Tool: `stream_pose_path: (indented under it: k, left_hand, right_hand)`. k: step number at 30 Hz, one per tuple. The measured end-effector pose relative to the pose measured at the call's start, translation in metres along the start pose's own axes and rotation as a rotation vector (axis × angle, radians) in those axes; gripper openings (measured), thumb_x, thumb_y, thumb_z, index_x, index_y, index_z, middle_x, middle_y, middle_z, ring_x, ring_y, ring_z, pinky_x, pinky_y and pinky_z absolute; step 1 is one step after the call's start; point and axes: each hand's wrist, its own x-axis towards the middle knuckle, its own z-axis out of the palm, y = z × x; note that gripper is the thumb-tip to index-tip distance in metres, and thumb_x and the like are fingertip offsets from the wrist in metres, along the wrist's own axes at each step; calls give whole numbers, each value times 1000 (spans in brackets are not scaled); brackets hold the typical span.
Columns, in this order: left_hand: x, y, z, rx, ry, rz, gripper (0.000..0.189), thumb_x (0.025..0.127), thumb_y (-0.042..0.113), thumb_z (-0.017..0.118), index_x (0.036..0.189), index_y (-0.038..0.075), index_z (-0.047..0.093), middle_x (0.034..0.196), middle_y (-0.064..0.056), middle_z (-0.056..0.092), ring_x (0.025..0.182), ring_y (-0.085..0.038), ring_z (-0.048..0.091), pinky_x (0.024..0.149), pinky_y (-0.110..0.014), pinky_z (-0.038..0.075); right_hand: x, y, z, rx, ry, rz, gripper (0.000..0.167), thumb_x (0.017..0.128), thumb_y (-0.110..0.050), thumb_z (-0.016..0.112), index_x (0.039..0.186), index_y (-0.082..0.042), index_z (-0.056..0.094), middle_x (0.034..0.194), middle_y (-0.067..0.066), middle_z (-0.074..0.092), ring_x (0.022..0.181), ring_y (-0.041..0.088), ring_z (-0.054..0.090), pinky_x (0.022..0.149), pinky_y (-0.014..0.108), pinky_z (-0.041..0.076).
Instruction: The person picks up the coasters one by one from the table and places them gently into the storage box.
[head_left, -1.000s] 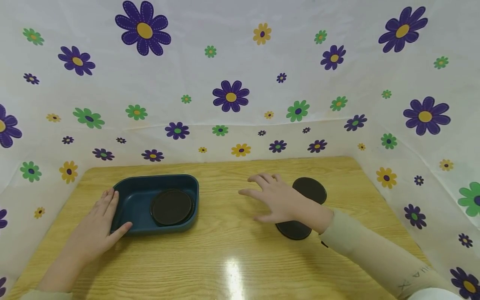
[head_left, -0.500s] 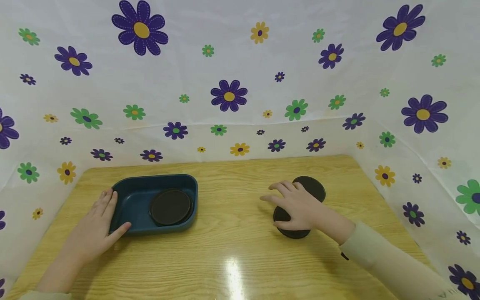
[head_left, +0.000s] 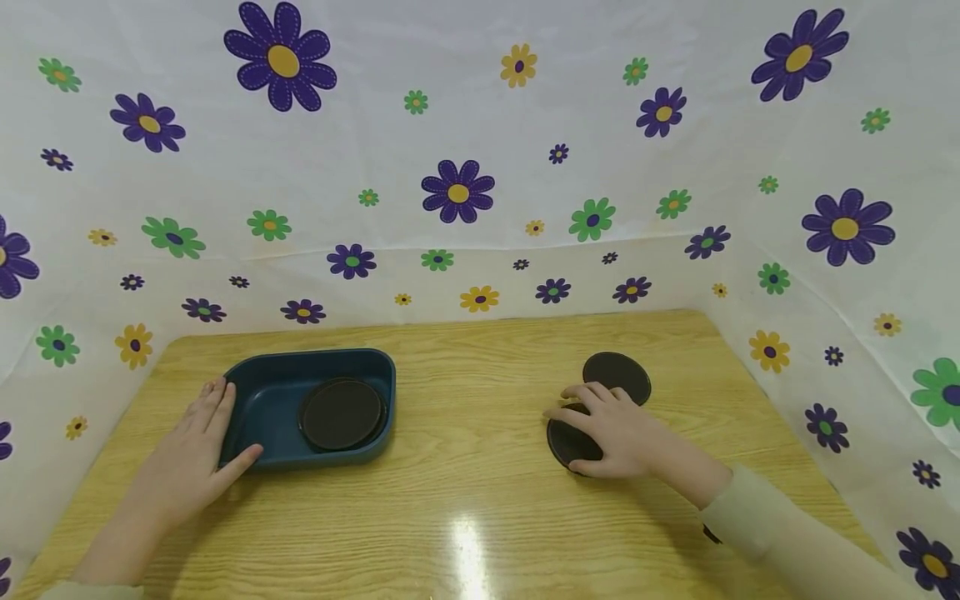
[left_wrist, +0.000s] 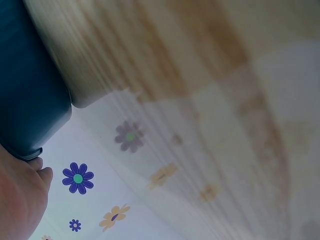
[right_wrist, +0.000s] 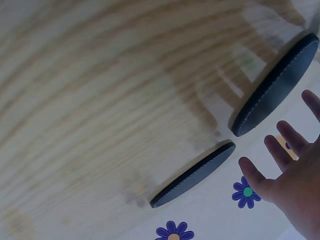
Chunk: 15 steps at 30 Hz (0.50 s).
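Note:
A dark blue tray [head_left: 268, 421] stands on the left of the wooden table. Inside its right half lies a round black coaster [head_left: 341, 414], seemingly stacked on another. My left hand [head_left: 182, 462] rests against the tray's left end, fingers straight along the outside and thumb at the front rim. On the right, my right hand [head_left: 618, 429] hovers over the nearer black coaster [head_left: 570, 442], fingers spread and slightly bent, hiding part of it. In the right wrist view a gap shows between the fingertips [right_wrist: 250, 167] and both stitched-edge coasters. The farther coaster [head_left: 618, 375] lies just behind that hand.
A white cloth [head_left: 480, 108] printed with flowers encloses the table at the back and sides. The wooden tabletop [head_left: 450, 417] stretches between the tray and the loose coasters.
My right hand has moved right and toward me, from the table's middle to above the nearer coaster, uncovering more of the farther one. My left hand and the tray have stayed put.

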Motion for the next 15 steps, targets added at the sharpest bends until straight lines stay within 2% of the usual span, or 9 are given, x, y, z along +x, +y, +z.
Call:
stream_pose_path:
  k: [8, 15]
  left_hand:
    - [0, 0, 1, 1, -3, -4, 101, 105, 51, 61, 167, -9, 8, 174, -34, 12, 167, -40, -1, 126, -20, -22]
    - [0, 2, 0, 1, -5, -11, 101, 104, 51, 61, 167, -8, 9, 174, -34, 12, 166, -44, 5, 124, -18, -23]
  right_hand:
    - [-10, 2, 7, 33, -10, 17, 72, 89, -54, 77, 154, -29, 55, 147, 12, 55, 129, 32, 53, 90, 54, 50]
    - [-11, 2, 13, 63, 11, 20, 73, 88, -53, 77, 153, -28, 55, 147, 13, 55, 131, 32, 53, 93, 55, 51]
